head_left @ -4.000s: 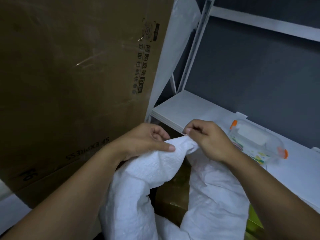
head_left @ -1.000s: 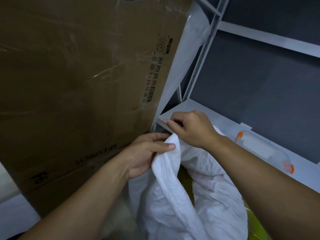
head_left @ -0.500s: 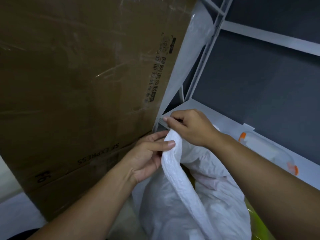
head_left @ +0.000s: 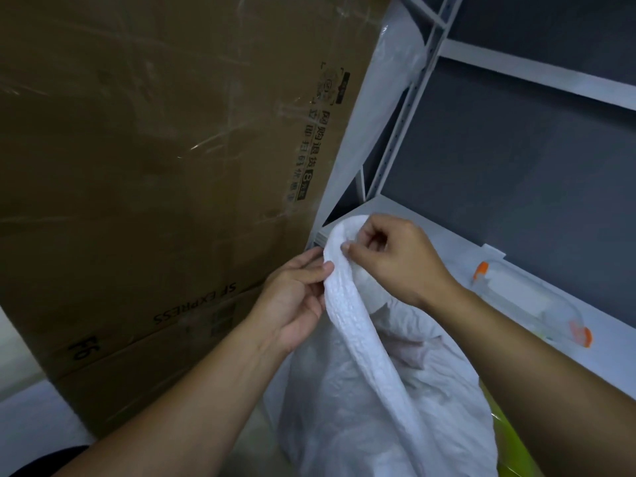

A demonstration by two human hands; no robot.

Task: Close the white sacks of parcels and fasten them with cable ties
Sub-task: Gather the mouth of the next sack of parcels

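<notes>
- We lose the bottom of the white sack [head_left: 361, 390] past the lower edge, and its fabric hides whatever lies inside.
- The left hand [head_left: 296, 304] sends its fingertips behind the gathered sack rim, out of our sight.
- The right hand [head_left: 395, 263] covers the fold it pinches with its curled fingers.
- The cardboard box [head_left: 155, 166] is cut by the top and left edges, and its smallest print is unreadable.
- The clear container [head_left: 530, 304] on the shelf [head_left: 461, 246] is blurred, so we cannot read its label.
- A yellow-green thing [head_left: 509, 442] shows only partly beside the sack, and we cannot tell what it is.
</notes>
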